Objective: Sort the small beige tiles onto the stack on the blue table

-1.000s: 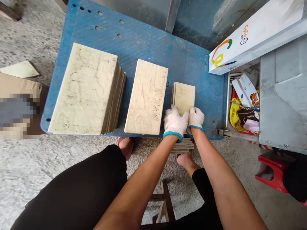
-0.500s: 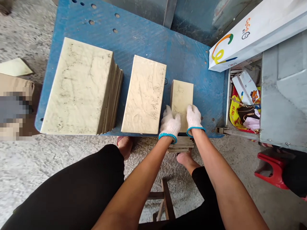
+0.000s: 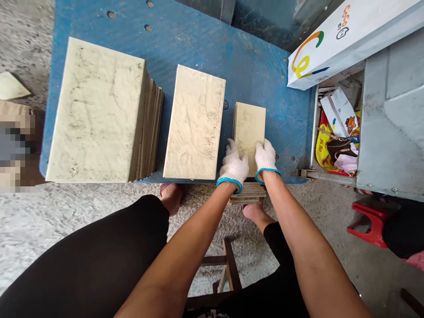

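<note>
My left hand (image 3: 233, 163), in a white knit glove with a blue cuff, grips the left side of the smallest stack of cream boards (image 3: 249, 126), its thumb over the top. My right hand (image 3: 266, 157), gloved alike, holds the right side of that stack, fingers along the edge. The stack lies near the front edge of the blue table (image 3: 198, 48). Left of it is a stack of medium cream boards (image 3: 195, 123), its top marked with dark streaks. Farther left stands a taller stack of large cream boards (image 3: 96, 115).
More thin boards (image 3: 247, 194) are piled below the table's front edge. A white paper bag (image 3: 331, 48) stands at the back right, beside an open drawer (image 3: 313, 128) with packets and a pouch. A red stool (image 3: 371, 223) is at right, a wooden stool (image 3: 232, 265) beneath me.
The view has shifted slightly, so the table and stacks appear a little higher and farther left. Both hands stay at the sides of the smallest stack.
</note>
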Demonstrator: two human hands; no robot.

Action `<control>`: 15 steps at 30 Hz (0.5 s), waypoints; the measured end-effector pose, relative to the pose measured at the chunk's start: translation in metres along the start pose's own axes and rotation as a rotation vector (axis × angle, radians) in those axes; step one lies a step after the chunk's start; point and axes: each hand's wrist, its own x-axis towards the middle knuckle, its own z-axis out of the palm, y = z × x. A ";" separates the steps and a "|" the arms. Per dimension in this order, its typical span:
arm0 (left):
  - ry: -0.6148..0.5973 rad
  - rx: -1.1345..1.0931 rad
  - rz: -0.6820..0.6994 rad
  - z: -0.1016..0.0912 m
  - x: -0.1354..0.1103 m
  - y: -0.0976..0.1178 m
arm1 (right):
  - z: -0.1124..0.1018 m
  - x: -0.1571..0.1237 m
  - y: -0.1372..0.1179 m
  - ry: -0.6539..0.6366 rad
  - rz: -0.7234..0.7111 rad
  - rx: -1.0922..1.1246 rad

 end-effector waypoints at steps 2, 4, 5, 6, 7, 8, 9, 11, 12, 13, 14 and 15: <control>-0.007 0.005 0.000 0.000 0.001 0.000 | -0.001 0.001 -0.001 -0.024 0.007 0.013; -0.002 -0.004 -0.004 0.000 0.002 -0.001 | -0.003 0.003 -0.001 -0.042 0.001 0.047; 0.002 -0.010 -0.011 0.000 0.002 -0.002 | -0.004 0.003 0.000 -0.025 0.010 0.071; 0.003 -0.016 -0.023 0.000 0.002 -0.003 | -0.006 0.002 0.002 0.011 0.028 0.100; 0.004 -0.021 -0.036 -0.001 0.001 -0.004 | -0.009 0.000 0.007 0.061 0.050 0.133; 0.006 -0.024 -0.043 -0.002 0.000 -0.005 | -0.013 -0.005 0.013 0.114 0.071 0.166; 0.009 -0.027 -0.043 -0.004 -0.003 -0.007 | -0.018 -0.012 0.022 0.160 0.087 0.194; 0.017 -0.028 -0.018 -0.008 -0.010 -0.010 | -0.031 -0.034 0.045 0.211 0.101 0.212; 0.015 -0.026 0.000 -0.009 -0.014 -0.013 | -0.036 -0.049 0.059 0.220 0.114 0.200; 0.010 -0.019 0.016 -0.010 -0.018 -0.015 | -0.041 -0.065 0.074 0.220 0.136 0.185; 0.002 -0.010 0.029 -0.011 -0.022 -0.018 | -0.044 -0.082 0.089 0.214 0.159 0.168; -0.005 0.002 0.036 -0.011 -0.027 -0.021 | -0.046 -0.098 0.103 0.192 0.169 0.153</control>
